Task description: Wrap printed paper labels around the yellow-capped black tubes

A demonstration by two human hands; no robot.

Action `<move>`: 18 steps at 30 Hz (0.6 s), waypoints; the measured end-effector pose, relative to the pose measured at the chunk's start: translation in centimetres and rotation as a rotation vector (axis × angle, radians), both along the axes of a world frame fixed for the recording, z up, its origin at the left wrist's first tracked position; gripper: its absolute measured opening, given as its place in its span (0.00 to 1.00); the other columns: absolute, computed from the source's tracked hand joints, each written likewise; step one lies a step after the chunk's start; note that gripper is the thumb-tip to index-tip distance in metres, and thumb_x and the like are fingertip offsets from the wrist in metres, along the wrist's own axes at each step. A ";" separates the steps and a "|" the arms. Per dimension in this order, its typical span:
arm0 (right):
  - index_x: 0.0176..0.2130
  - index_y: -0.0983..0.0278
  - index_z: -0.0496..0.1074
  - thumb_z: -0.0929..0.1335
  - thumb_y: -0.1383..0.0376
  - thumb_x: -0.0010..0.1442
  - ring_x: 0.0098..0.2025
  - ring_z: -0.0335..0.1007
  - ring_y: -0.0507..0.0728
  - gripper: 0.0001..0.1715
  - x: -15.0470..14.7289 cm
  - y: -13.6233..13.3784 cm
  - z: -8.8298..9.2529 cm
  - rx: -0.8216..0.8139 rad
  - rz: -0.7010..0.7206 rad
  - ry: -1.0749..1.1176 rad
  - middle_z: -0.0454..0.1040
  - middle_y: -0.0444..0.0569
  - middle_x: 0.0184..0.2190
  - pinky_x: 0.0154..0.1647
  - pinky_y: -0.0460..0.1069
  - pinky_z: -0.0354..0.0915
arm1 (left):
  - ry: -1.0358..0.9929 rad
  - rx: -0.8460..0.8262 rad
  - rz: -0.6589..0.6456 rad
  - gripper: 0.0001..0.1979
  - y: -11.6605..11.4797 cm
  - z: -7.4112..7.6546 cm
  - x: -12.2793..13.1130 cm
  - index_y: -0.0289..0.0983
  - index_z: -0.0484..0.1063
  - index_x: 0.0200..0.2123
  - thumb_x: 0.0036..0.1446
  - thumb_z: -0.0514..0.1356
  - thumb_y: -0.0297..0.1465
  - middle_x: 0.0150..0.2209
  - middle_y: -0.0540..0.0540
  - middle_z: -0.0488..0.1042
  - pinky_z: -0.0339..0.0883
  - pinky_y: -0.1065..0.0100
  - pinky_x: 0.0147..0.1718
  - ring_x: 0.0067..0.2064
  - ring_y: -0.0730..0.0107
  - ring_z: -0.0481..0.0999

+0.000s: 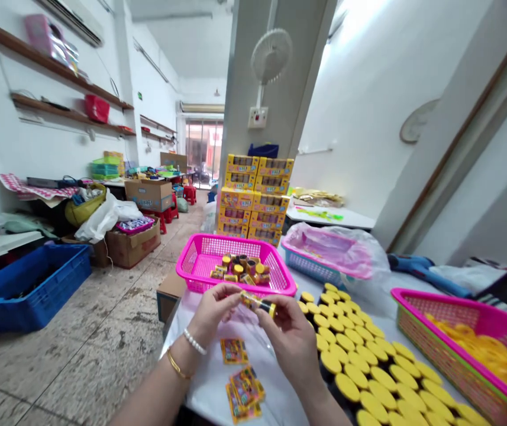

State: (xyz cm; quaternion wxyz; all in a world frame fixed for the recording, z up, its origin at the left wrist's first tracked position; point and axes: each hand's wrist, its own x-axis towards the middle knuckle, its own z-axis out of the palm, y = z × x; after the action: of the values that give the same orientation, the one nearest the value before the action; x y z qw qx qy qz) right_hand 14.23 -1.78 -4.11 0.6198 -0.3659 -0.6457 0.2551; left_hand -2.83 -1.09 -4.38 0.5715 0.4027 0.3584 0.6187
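Both my hands hold one small yellow-capped bottle (260,303) with a colourful label, sideways above the table. My left hand (213,310) pinches its left end, with a pearl bracelet and a gold bangle on that wrist. My right hand (291,337) grips its capped right end. Under my hands, several loose printed labels (242,378) lie on the white table cover (262,355). Just beyond stands a pink basket (200,260) holding several labelled bottles (241,269). To the right, rows of yellow-capped dark bottles (368,367) stand upright.
A second pink basket (457,361) of yellow caps sits at the right edge. A blue basket lined with a pink bag (328,254) is behind the bottles. Stacked yellow display boxes (253,198) stand further back. A blue crate (26,284) and cardboard boxes (131,245) line the floor at left.
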 end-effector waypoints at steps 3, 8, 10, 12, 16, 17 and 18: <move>0.40 0.59 0.75 0.75 0.56 0.57 0.27 0.70 0.56 0.14 0.0 0.4 -0.4 -0.014 0.129 -0.019 0.75 0.46 0.29 0.26 0.51 0.71 | 0.061 0.085 -0.139 0.25 -0.1 0.1 -0.1 0.32 0.79 0.41 0.43 0.75 0.42 0.29 0.45 0.77 0.61 0.73 0.23 0.24 0.77 0.69; 0.43 0.59 0.77 0.75 0.58 0.56 0.35 0.76 0.58 0.14 -0.2 0.2 0.1 0.032 0.121 -0.110 0.78 0.50 0.38 0.30 0.50 0.75 | 0.132 0.081 -0.243 0.25 -0.2 0.1 -0.5 0.32 0.73 0.25 0.42 0.74 0.48 0.19 0.49 0.69 0.58 0.73 0.20 0.19 0.76 0.67; 0.44 0.59 0.77 0.75 0.59 0.56 0.37 0.77 0.58 0.16 -0.3 0.2 0.3 0.013 0.119 -0.127 0.78 0.50 0.39 0.34 0.51 0.77 | 0.123 0.040 -0.165 0.25 -0.2 0.0 -0.6 0.33 0.72 0.26 0.40 0.75 0.47 0.19 0.50 0.69 0.57 0.74 0.20 0.19 0.78 0.66; 0.44 0.60 0.76 0.74 0.60 0.56 0.38 0.78 0.58 0.15 -0.2 0.3 0.3 -0.037 0.132 -0.123 0.78 0.50 0.39 0.38 0.53 0.78 | 0.132 0.015 -0.163 0.23 -0.2 0.0 -0.8 0.33 0.73 0.27 0.40 0.76 0.45 0.20 0.50 0.71 0.57 0.74 0.20 0.20 0.78 0.67; 0.42 0.60 0.75 0.74 0.62 0.56 0.37 0.79 0.57 0.13 -0.1 0.3 0.3 -0.078 0.211 -0.160 0.78 0.48 0.38 0.42 0.54 0.77 | 0.187 -0.038 -0.243 0.21 -0.2 0.2 -1.2 0.31 0.77 0.30 0.38 0.77 0.39 0.24 0.48 0.74 0.61 0.75 0.23 0.23 0.78 0.70; 0.42 0.60 0.75 0.74 0.63 0.56 0.37 0.78 0.57 0.12 0.0 0.3 0.4 -0.064 0.213 -0.181 0.78 0.48 0.38 0.42 0.54 0.77 | 0.181 -0.062 -0.267 0.22 -0.2 0.3 -1.3 0.31 0.78 0.34 0.38 0.78 0.38 0.26 0.47 0.75 0.62 0.74 0.24 0.23 0.78 0.71; 0.41 0.60 0.75 0.74 0.64 0.56 0.37 0.78 0.56 0.11 0.0 0.2 0.5 -0.042 0.205 -0.203 0.78 0.48 0.38 0.42 0.54 0.77 | 0.167 -0.088 -0.283 0.25 -0.2 0.4 -1.5 0.32 0.79 0.38 0.38 0.77 0.38 0.28 0.46 0.76 0.63 0.74 0.25 0.24 0.77 0.72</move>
State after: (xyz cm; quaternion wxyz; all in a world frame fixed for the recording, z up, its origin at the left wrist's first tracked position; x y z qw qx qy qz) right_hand 14.22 -1.54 -3.62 0.5140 -0.3347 -0.7338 0.2922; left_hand -4.34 -1.32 -3.97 0.6384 0.4736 0.3709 0.4802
